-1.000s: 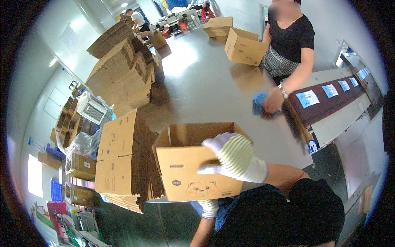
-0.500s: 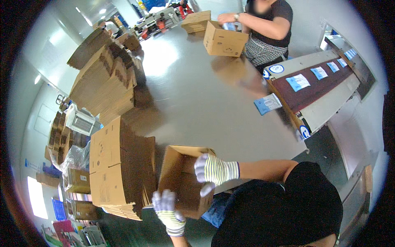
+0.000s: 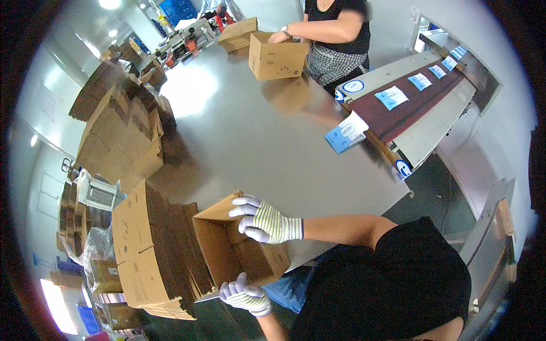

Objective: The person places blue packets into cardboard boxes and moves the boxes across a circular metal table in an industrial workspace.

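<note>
The scene is brightly and evenly lit by ceiling lamps [image 3: 108,3] seen at the upper left. Broad white glare is thrown across the grey table [image 3: 267,148], where soft reflections of boxes are cast. Straight edges are bent by fisheye distortion, and a black, slightly blurred rim is left around the view.
</note>
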### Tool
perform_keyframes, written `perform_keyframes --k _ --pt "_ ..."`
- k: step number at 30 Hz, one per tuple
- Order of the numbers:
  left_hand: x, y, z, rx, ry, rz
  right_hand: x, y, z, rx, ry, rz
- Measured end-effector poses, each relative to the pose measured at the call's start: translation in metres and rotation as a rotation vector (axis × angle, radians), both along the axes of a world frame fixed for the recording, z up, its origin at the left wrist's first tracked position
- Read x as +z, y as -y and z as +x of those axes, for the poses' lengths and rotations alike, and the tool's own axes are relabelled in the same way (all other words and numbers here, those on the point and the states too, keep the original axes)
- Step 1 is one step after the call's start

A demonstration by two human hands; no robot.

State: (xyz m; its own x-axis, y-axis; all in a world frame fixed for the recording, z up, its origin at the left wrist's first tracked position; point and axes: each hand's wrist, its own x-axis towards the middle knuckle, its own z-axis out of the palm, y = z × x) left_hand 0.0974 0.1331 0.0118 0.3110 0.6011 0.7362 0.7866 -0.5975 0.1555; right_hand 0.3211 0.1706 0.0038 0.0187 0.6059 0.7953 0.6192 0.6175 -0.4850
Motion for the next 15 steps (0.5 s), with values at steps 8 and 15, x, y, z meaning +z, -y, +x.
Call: perform_keyframes --k 8,15 --pt "-0.0048 0.0008 -0.0035 -0.015 -0.016 0.025 -0.0030 -0.0028 -0.0041 -0.044 -0.006 0.002" --pt "-0.0054 0.0017 -0.0033 -0.032 -0.001 -0.023 -0.0049 -0.0037 -0.0037 -0.041 -0.005 0.010"
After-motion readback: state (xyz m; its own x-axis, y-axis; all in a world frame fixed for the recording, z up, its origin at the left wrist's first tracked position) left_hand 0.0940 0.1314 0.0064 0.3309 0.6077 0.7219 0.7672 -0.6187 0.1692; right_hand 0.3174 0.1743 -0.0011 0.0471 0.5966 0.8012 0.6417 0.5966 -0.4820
